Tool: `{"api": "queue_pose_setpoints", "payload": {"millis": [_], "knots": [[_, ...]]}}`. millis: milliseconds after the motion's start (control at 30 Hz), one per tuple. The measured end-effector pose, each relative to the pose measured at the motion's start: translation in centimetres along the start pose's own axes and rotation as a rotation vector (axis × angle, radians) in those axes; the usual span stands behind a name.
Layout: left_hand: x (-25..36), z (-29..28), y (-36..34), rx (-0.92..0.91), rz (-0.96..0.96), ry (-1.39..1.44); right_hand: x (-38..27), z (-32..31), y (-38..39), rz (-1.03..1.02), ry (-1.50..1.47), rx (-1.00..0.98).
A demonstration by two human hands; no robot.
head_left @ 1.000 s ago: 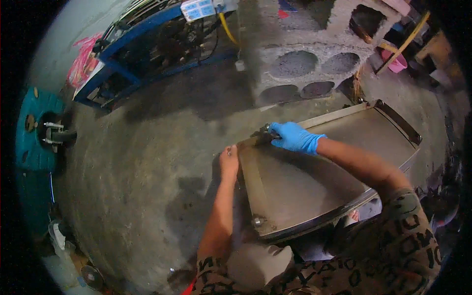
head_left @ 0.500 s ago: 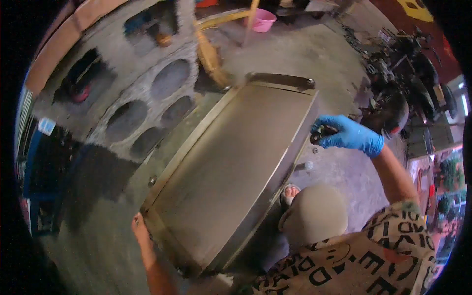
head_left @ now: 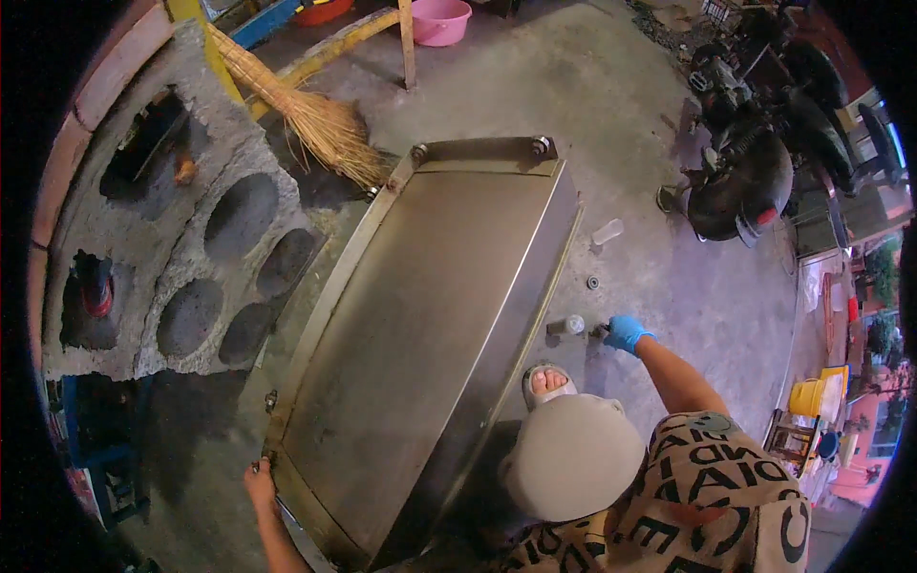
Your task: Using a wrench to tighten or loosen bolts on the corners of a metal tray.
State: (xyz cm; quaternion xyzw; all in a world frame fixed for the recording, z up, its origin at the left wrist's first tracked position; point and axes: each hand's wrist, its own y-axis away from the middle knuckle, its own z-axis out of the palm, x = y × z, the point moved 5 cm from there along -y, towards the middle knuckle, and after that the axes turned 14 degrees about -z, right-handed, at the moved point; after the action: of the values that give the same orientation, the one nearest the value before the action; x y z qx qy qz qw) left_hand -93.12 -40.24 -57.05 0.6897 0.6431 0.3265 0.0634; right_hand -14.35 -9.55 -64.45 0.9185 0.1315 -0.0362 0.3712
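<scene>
A large metal tray [head_left: 401, 315] with raised edges and bolted corner fittings [head_left: 540, 145] lies diagonally before me. My left hand [head_left: 263, 487] grips its near-left corner by a small metal fitting. My blue-gloved right hand [head_left: 626, 332] is low at the right of the tray, with a small dark metal part [head_left: 602, 331] in its fingers. Beside it stand or lie a small pale bottle [head_left: 573, 325], a round ring-like part [head_left: 592, 283] and a clear container [head_left: 607, 230] on the concrete floor. My sandalled foot [head_left: 548, 380] is by the tray's side.
A broken concrete block structure [head_left: 181, 239] is at left, with a straw broom [head_left: 325, 134] and yellow wooden frame [head_left: 339, 53] behind. A pink basin [head_left: 439, 21] is at the back. Parked motorcycles [head_left: 745, 162] occupy the upper right; a yellow bucket [head_left: 805, 396] is at far right.
The view has turned rightward along the tray. My right hand has moved from the tray's edge out and down toward the floor items. My left hand stays on the corner.
</scene>
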Motion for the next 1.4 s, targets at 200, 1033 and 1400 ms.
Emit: {"api": "queue_pose_setpoints", "payload": {"millis": [200,1033,1400], "knots": [[0.2,-0.5,-0.9,0.093,0.184,-0.104,-1.9,-0.3,0.0,-0.094,-0.064,0.083],[26.7,-4.6,22.3,-0.163,0.638,0.163,-6.7,-5.5,5.9,-0.094,-0.542,0.679],[22.9,-6.8,19.9,-0.195,0.566,0.522,-42.4,-25.8,10.9,-1.337,0.363,0.563]]}}
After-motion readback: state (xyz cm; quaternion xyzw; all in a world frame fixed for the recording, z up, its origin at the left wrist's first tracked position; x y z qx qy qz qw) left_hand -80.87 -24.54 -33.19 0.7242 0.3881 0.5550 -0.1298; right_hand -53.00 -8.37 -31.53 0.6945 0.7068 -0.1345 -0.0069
